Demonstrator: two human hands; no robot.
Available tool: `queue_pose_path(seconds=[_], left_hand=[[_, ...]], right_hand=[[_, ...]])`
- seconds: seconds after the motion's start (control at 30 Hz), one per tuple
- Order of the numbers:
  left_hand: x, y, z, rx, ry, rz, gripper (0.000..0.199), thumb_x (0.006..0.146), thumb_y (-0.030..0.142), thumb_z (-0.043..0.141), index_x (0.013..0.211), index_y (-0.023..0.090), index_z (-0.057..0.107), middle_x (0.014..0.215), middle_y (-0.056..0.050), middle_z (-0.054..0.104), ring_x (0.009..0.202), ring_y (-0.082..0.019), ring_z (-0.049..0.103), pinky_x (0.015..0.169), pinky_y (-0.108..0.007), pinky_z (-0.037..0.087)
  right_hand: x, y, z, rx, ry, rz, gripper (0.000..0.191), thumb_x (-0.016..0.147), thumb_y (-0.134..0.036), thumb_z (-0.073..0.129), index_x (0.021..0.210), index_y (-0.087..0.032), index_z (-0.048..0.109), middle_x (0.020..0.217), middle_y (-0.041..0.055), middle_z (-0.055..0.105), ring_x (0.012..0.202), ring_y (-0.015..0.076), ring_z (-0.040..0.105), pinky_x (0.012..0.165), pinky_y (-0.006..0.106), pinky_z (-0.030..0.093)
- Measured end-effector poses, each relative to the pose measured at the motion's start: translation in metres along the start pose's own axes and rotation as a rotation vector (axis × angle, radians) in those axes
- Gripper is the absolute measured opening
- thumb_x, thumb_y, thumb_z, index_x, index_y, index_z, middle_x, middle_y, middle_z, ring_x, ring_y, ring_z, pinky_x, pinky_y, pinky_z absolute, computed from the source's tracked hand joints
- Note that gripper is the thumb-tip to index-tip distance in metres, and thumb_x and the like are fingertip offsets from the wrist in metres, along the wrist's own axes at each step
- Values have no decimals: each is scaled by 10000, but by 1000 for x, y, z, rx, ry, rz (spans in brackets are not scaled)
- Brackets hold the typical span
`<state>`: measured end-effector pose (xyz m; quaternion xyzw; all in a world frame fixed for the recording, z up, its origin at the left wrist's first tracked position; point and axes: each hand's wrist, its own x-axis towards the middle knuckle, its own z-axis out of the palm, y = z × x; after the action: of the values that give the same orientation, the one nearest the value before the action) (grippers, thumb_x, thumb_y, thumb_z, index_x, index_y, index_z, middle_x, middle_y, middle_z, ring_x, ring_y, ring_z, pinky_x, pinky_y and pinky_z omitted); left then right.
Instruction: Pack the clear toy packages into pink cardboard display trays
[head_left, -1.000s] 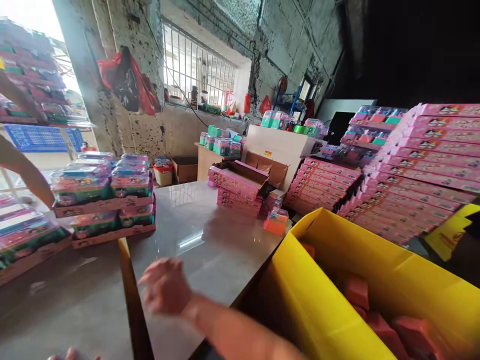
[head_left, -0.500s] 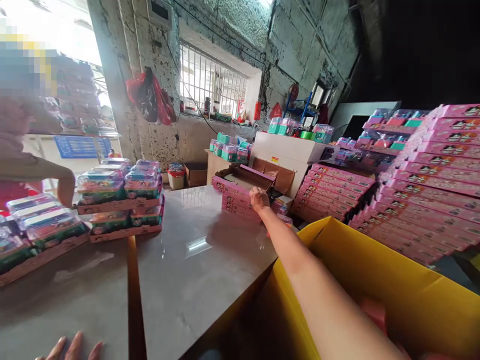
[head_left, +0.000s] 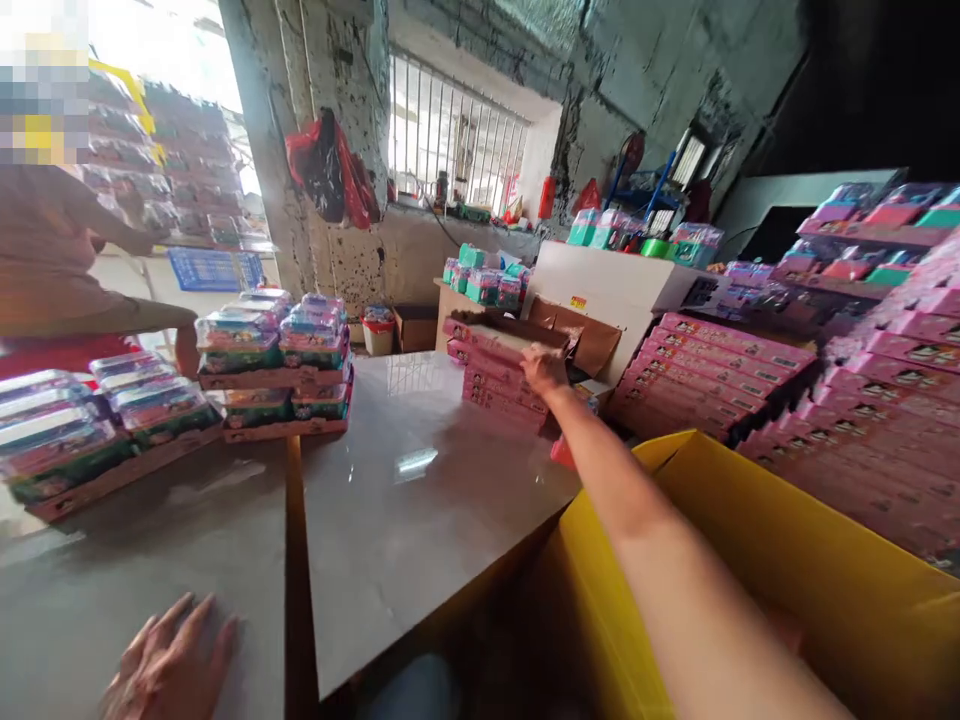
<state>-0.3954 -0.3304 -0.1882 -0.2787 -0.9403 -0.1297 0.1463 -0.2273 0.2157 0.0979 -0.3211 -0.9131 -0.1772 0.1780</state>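
Observation:
My right hand [head_left: 544,367] reaches far across the grey table [head_left: 420,500] and grips the top pink tray [head_left: 491,338] of a short stack of pink trays [head_left: 501,392]. My right forearm stretches over the corner of a yellow carton [head_left: 810,590]. My left hand [head_left: 174,665] lies flat on the near left of the table, fingers spread, holding nothing.
Trays of clear-lidded toy boxes [head_left: 274,365] stand at the table's far left, where another person [head_left: 67,270] stands with a hand behind them. Tall stacks of pink trays [head_left: 862,400] fill the right. A white machine [head_left: 615,285] sits behind.
My right hand swept from the near table out to the pink stack and closed on its top tray. My left hand came further into view on the table.

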Motion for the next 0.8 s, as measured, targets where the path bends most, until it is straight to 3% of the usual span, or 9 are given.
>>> queue_pose_path(seconds=[0.07,0.13,0.2,0.27,0.33,0.4,0.5,0.63,0.8], left_hand=[[3,35,-38,-232,261,125,781,895,452,412,1523,601,-28,1645,200,115,1485,-343,322,1186,-577,352],[11,78,-77,-284,391,273,794,914,341,536,1542,577,111,1655,124,195,1486,-329,324,1194,-565,343],[22,122,-105,-279,481,429,826,887,279,653,1570,447,220,1606,-23,341,1482,-344,318,1177,-551,362],[30,156,-115,-305,473,575,777,876,305,698,1551,298,312,1529,-121,430,1483,-365,297,1165,-544,370],[30,175,-104,-298,296,707,500,942,313,614,1414,210,486,1406,-141,546,1375,-335,447,1108,-503,418],[23,181,-80,-313,58,798,235,996,285,510,1161,172,633,1151,-112,663,1091,-248,615,942,-395,498],[8,177,-44,-336,-167,827,258,1007,289,480,872,160,658,857,-67,641,803,-181,594,729,-305,476],[5,170,-29,-318,-151,826,310,999,333,510,785,161,652,777,-60,614,769,-186,541,697,-308,443],[13,136,-44,-317,-152,921,343,1023,319,464,807,173,686,790,-60,633,774,-190,505,715,-315,459]], right_hand=[[-18,-2,-19,38,75,-77,217,1003,-227,485,1123,-144,647,1196,144,628,1161,283,506,956,414,310],[-51,-16,-32,142,171,-248,180,1002,-249,503,1000,-168,663,1062,100,653,1090,257,515,935,395,282],[-96,-42,-34,296,187,-466,209,1011,-257,500,898,-185,661,927,52,645,972,214,526,905,369,272],[-145,-75,-24,429,101,-642,230,1018,-245,497,868,-194,663,870,28,633,918,188,518,907,354,263],[-192,-107,-5,495,-27,-724,199,1007,-217,526,882,-194,679,871,26,646,925,184,516,914,351,259],[-228,-137,19,494,-155,-731,167,985,-199,572,874,-188,696,870,35,664,949,195,518,888,350,269],[-260,-171,50,434,-199,-741,159,985,-230,588,890,-172,701,923,60,677,991,219,521,824,339,299],[-273,-195,72,397,-132,-767,301,1051,-330,473,911,-155,673,900,67,649,863,188,529,695,311,312],[-276,-178,82,359,-104,-794,425,1059,-465,412,881,-181,673,819,51,621,745,174,488,601,325,224]])
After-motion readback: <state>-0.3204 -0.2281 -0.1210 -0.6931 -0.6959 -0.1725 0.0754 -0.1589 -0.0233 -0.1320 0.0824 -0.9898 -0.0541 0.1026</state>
